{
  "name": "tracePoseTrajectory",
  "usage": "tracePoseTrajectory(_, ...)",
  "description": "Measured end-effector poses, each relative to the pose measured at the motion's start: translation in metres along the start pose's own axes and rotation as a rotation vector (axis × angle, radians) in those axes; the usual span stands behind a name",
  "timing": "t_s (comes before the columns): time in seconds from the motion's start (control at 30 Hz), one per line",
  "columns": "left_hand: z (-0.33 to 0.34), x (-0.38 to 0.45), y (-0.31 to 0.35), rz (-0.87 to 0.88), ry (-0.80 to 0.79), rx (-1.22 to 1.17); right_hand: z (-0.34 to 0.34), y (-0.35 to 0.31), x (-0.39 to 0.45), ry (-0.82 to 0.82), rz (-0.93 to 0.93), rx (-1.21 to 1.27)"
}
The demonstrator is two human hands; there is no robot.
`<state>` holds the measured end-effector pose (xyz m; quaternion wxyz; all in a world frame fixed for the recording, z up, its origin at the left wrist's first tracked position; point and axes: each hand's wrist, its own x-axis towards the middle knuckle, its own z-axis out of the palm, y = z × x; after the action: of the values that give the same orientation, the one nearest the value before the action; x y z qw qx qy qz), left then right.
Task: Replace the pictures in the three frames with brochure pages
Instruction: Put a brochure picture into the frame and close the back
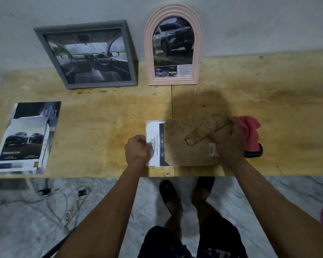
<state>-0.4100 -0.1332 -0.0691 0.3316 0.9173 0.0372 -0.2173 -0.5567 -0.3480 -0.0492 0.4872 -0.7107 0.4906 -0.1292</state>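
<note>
While the person stands at the tabletop (101, 112), a white frame (148, 125) lies face down between the hands, a brochure page (155, 146) showing under its brown backing board (183, 151). Left hand (137, 150) pinches the page's edge; right hand (227, 140) fingers curl around the board's stand (203, 130). Just beyond the right hand sits a pink cloth (250, 131). Far behind lean a grey frame (90, 54) and a pink arched frame (173, 45); brochures (26, 138) lie well left.
</note>
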Motion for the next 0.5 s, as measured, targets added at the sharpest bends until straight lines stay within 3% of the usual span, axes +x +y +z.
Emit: tracePoseTrajectory(0.5, -0.002, 0.009, -0.002, -0.22, -0.009, -0.191, 0.026, 0.001, -0.007, 0.041, 0.119, -0.119)
